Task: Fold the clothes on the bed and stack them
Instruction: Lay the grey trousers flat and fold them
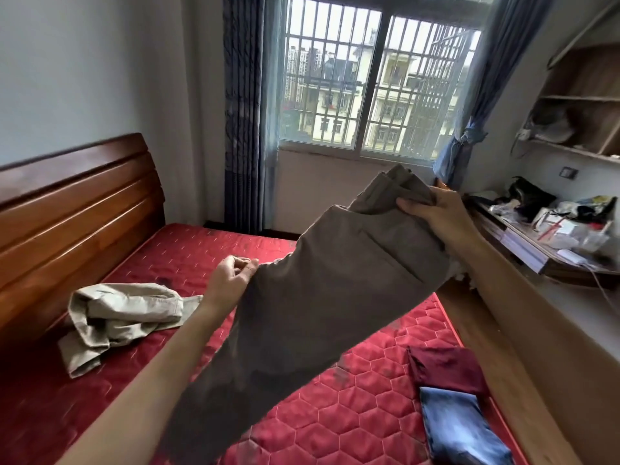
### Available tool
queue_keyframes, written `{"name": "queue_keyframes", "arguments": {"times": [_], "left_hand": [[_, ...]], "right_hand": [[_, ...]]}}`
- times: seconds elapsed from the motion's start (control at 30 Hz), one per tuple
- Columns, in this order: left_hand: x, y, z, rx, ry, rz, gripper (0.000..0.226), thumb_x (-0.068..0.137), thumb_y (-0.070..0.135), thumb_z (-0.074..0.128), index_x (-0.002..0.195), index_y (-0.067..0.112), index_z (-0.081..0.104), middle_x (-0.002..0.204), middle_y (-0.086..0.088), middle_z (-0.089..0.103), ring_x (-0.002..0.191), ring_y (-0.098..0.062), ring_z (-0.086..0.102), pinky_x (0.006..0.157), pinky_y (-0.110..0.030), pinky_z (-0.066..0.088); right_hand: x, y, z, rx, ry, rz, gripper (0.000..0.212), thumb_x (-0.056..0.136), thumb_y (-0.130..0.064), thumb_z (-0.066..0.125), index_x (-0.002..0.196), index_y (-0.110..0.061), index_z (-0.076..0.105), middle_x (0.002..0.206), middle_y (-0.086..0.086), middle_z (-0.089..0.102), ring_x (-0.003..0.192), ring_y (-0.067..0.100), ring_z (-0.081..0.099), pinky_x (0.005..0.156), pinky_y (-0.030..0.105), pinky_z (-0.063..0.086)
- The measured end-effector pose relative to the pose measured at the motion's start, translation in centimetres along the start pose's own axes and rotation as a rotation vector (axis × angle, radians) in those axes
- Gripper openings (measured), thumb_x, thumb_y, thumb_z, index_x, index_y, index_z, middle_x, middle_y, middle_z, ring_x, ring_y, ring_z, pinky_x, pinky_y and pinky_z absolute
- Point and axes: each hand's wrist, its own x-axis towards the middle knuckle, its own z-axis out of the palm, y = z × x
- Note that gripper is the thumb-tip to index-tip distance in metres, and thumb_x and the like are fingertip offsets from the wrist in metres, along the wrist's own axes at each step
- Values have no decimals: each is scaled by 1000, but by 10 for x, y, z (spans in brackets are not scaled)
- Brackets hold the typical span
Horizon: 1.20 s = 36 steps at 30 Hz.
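- Head view: the right hand [432, 213] is gripping the waistband end of a pair of grey-brown trousers [322, 297], fingers curled round the bunched cloth, holding it up in the air in front of the window [375, 85].
- The left hand [228, 280] is pinching the trousers' left edge lower down, thumb and fingers closed on the fabric.
- The trousers are hanging slantwise between the two hands, above the red quilted mattress [352, 397], their lower end dropping toward the near edge of the picture.
- A crumpled beige garment [117, 317] is lying on the mattress near the wooden headboard [73, 209].
- A folded dark red garment [446, 367] and folded blue jeans [463, 431] are lying on the mattress's right side, the jeans overlapping the red one.
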Motion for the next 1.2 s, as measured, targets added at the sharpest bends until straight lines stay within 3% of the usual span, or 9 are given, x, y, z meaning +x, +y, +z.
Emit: {"name": "queue_keyframes", "arguments": {"times": [0.17,0.27,0.4,0.57,0.7,0.8,0.97,1.1,1.2], "left_hand": [[4,40,16,225,-112,270,85,73,64,68,139,17,43,143,0,40,126,-9,38,104,-31,32],[3,96,25,44,-172,493,64,77,61,65,129,26,57,134,8,56,121,-2,49,103,-28,37],[4,152,32,-120,-259,617,10,80,29,73,90,31,73,86,13,74,85,-2,67,84,-23,51],[3,156,39,-60,-137,701,17,84,12,71,88,27,75,79,15,74,77,3,65,76,-15,50],[-3,149,49,109,43,865,11,88,15,68,89,9,77,77,-4,73,69,-13,62,67,-37,50],[-6,152,48,284,128,1027,20,88,21,63,84,6,76,76,-7,72,73,-25,66,63,-41,51],[-8,165,44,358,153,1123,25,89,22,61,78,4,74,72,-7,70,70,-27,65,61,-40,51],[-18,159,49,291,178,1102,22,89,20,61,79,5,74,74,-4,70,70,-24,64,62,-37,51],[-27,147,57,260,180,1041,17,89,16,62,81,6,74,77,-3,72,73,-24,64,65,-39,52]], "right_hand": [[5,-32,23,5,-46,-122,9,76,-20,80,84,-22,75,83,-3,75,79,9,68,77,28,54],[7,-48,33,-131,-165,-193,16,78,-20,78,89,-8,74,88,8,74,80,6,64,78,32,54],[4,-62,39,-166,-291,-278,19,81,-13,75,97,-4,73,97,16,71,85,12,64,83,40,52],[2,-61,29,-229,-308,-265,17,80,-15,76,94,-6,74,93,11,74,83,12,67,79,35,53],[-3,-54,25,-237,-355,-251,11,80,-16,77,87,-25,74,85,-7,73,81,1,63,76,24,51],[-4,-55,22,-308,-354,-267,16,78,-23,78,85,-36,71,86,-11,73,84,3,64,84,35,52],[-7,-56,17,-376,-347,-310,32,81,-38,74,99,-14,67,91,1,70,89,19,66,84,48,51],[-18,-53,28,-325,-228,-407,16,97,-35,52,101,-23,61,88,-17,66,85,-1,59,78,23,46],[-26,-47,40,-284,-132,-403,12,95,-17,58,87,-15,66,80,-11,67,76,2,58,76,25,46]]}}
